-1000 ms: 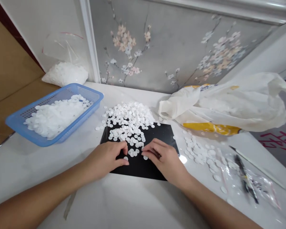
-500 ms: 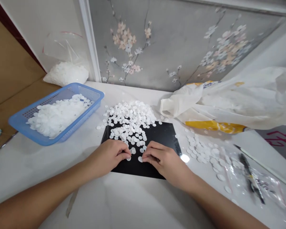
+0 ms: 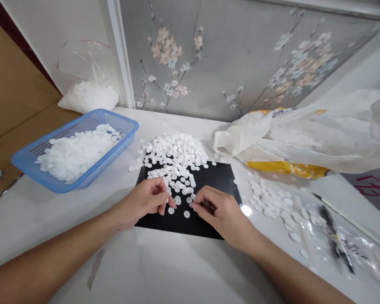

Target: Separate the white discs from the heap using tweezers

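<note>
Small round white discs (image 3: 180, 147) lie in a heap at the back of a black sheet (image 3: 183, 226) and spill forward over it. My left hand (image 3: 147, 200) hovers over the sheet's left front, fingers curled and thumb pressed against them. A bit of white shows by the thumb tip, too small to name. My right hand (image 3: 223, 213) is at the sheet's right front, thumb and forefinger pinched together. What that pinch holds, if anything, is hidden. Between the hands lie two single discs, a left one (image 3: 171, 210) and a right one (image 3: 186, 214).
A blue basket (image 3: 114, 160) of white discs stands at left, with a clear bag (image 3: 88, 97) of white pieces behind it. At right are a white plastic bag (image 3: 291, 139), loose discs (image 3: 269, 198), a black pen (image 3: 335, 238) and a clear zip bag (image 3: 364, 253).
My left hand has lifted back from the left single disc, its forefinger now stretched further. My right hand has drawn slightly away from the right single disc. Both discs stay on the sheet.
</note>
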Demonstrator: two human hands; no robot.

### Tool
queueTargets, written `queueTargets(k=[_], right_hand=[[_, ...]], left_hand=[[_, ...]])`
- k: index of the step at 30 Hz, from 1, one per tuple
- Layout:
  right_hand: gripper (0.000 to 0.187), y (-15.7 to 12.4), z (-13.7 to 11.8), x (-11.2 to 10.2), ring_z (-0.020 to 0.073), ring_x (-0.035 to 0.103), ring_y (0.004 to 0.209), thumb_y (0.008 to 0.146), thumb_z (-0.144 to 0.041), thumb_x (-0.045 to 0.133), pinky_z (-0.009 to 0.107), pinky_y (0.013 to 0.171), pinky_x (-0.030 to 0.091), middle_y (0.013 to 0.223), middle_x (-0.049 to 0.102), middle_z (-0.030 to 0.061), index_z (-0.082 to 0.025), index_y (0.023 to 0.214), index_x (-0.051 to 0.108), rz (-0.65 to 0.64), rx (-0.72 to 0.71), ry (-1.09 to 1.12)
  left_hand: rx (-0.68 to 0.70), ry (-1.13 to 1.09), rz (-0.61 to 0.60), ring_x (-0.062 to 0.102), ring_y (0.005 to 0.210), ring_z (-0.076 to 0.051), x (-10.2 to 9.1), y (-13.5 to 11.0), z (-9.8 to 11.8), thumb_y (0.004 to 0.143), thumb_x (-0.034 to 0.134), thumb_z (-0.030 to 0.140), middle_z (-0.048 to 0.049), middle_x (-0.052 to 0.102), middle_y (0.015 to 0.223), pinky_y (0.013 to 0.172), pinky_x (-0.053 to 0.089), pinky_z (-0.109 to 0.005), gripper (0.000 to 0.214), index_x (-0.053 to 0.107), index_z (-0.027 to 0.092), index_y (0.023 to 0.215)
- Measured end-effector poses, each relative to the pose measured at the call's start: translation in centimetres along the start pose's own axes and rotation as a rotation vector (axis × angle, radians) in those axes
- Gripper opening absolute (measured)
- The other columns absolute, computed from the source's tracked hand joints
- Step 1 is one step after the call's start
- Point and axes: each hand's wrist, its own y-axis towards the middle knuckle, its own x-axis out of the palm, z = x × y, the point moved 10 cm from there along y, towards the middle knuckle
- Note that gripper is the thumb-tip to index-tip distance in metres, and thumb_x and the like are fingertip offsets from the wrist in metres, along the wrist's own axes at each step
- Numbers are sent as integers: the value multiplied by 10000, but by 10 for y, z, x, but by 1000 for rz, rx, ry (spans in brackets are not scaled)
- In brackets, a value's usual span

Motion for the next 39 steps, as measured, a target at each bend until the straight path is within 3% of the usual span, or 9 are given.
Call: queueTargets(k=[4,8,12,16,22,26,30,36,39], right_hand=[[136,2,20,-8,88,495,519,832,-159,501,216,520,414,711,607,-37,-215,731,427,63,165,210],[98,0,21,6,94,528,532,876,-182,458,209,512,408,686,582,-39,-205,846,549,-71,200,295],[91,-4,9,17,100,550,581,856,-200,554,219,546,427,767,600,-13,-201,782,607,-124,118,171],[74,-6,2,17,116,574,638,839,-198,594,235,599,456,813,610,4,-205,772,624,-84,43,109],[115,-2,35,-11,72,426,395,863,-314,524,211,398,360,660,609,-25,-203,882,549,33,348,378],[143,3,37,-19,71,414,429,855,-329,508,212,421,334,648,585,-29,-192,870,544,-11,367,449],[104,5,34,-15,110,492,585,802,-288,588,233,542,382,666,578,-32,-201,746,580,-34,292,275],[99,0,30,-3,125,525,621,803,-236,603,237,578,389,690,609,-28,-209,709,588,-35,217,68],[87,-2,23,0,123,498,601,780,-233,639,234,554,389,712,569,-24,-216,731,569,-48,150,5]], left_hand=[[-11,-111,-19,462,545,-84,2,1,2,755,497,170,-14,637,702,457,243,-203,59,485,182,812],[-16,-33,-32,500,575,-105,5,0,2,861,434,306,-21,617,700,459,283,-206,189,561,168,878],[98,291,8,489,589,-115,2,-2,12,893,430,405,15,562,671,502,314,-222,261,572,188,864],[202,635,74,434,562,-114,1,-5,21,887,471,366,44,524,630,522,284,-235,214,576,207,789],[207,875,60,550,742,-162,10,-6,18,837,570,288,36,628,809,625,321,-245,61,560,229,824],[170,917,16,545,732,-158,14,-5,16,849,528,259,38,622,786,615,316,-251,90,520,219,769],[171,818,13,478,638,-144,12,-5,19,845,486,275,35,544,682,561,291,-251,120,463,212,744],[27,111,-17,396,541,-91,5,2,5,787,434,185,33,560,684,516,298,-220,28,415,205,794],[4,27,-1,398,542,-86,4,4,2,780,439,174,41,522,651,515,301,-208,65,466,196,836]])
